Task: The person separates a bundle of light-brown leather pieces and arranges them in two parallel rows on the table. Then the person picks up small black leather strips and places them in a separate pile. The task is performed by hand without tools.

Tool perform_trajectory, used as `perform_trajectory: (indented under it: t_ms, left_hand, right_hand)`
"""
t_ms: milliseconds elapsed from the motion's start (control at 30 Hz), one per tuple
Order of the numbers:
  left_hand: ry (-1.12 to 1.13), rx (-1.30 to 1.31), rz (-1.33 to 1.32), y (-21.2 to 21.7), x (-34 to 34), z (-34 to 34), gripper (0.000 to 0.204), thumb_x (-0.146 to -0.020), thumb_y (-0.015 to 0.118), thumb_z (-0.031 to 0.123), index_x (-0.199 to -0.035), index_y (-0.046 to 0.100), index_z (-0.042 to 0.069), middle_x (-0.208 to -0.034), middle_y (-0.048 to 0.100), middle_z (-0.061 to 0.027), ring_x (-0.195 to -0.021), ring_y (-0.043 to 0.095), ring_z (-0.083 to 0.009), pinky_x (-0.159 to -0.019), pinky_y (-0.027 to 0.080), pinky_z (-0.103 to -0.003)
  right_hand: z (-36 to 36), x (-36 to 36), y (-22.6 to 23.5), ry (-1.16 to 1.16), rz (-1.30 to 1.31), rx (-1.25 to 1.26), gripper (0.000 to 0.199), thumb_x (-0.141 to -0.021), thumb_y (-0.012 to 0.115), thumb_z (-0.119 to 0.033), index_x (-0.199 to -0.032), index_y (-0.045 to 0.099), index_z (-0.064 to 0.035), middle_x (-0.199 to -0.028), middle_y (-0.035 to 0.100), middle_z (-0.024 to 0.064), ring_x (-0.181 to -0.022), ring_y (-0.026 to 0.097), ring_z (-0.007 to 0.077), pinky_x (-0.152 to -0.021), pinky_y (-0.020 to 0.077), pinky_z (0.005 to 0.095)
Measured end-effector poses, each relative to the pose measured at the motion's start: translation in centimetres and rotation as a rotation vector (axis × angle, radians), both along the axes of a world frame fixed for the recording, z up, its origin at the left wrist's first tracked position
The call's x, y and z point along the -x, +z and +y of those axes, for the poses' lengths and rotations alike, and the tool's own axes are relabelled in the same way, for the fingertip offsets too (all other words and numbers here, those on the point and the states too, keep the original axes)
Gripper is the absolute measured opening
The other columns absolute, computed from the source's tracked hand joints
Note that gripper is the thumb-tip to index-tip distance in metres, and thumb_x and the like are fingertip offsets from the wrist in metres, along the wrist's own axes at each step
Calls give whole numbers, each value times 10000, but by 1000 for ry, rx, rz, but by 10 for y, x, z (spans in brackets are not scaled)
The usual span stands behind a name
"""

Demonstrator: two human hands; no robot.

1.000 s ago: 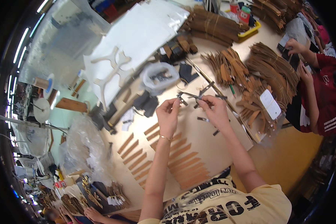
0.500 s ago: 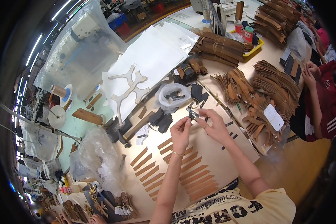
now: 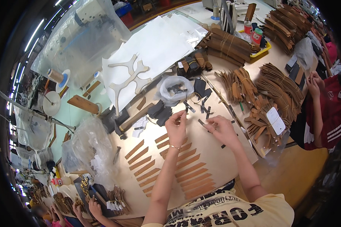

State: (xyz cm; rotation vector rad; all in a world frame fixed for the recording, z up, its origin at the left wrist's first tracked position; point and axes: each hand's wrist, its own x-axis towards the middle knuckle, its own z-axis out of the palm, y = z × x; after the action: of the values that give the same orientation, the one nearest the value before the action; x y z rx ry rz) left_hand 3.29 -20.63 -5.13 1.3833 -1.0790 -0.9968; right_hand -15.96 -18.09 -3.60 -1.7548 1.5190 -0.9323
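Worktable (image 3: 224, 163) bearing rows of brown strips (image 3: 135, 149). Left hand (image 3: 176, 125): fingertips together, contents unclear to me. Right hand (image 3: 222, 130): narrow pinch on a dark strip (image 3: 202, 123) projecting leftward. Apparent step: handling single pieces; the next move likely demands fingertip precision.

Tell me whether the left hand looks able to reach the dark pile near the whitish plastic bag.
Probably yes: the left hand is close beside the dark pile, and nothing visible stands between them or covers it. Whether its fingertips already hold something is unclear.
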Motion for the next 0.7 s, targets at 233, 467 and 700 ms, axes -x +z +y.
perform_trajectory:
  t_ms: [233, 467, 700]
  left_hand:
    - [-120, -92, 200, 15, 7, 17, 246, -949, 661, 121, -1098, 678, -74, -918, 702, -57, -781, 632, -90, -712, 500, -221]
    - [-145, -181, 263, 28, 17, 43, 248, -945, 676, 160, -1098, 694, -34, -918, 704, -38, -799, 603, -74, -701, 476, -222]
    - [-212, -43, 124, 30, 35, 61, 184, -949, 630, 81, -1097, 708, 4, -938, 712, -54, -813, 624, -100, -717, 485, -246]
  right_hand:
    - [0, 2, 12, 16, 204, 142, 178, -838, 741, -215, -887, 707, -47, -841, 667, 84, -842, 622, 281, -764, 444, 390]
    - [36, 14, 39, -104, -81, -29, 215, -825, 749, -129, -1014, 704, -36, -878, 667, 109, -815, 642, 260, -708, 491, 344]
    - [33, -6, 43, -54, 237, 465, 350, -795, 771, -153, -1120, 681, -56, -1026, 640, 103, -874, 618, 278, -779, 487, 389]
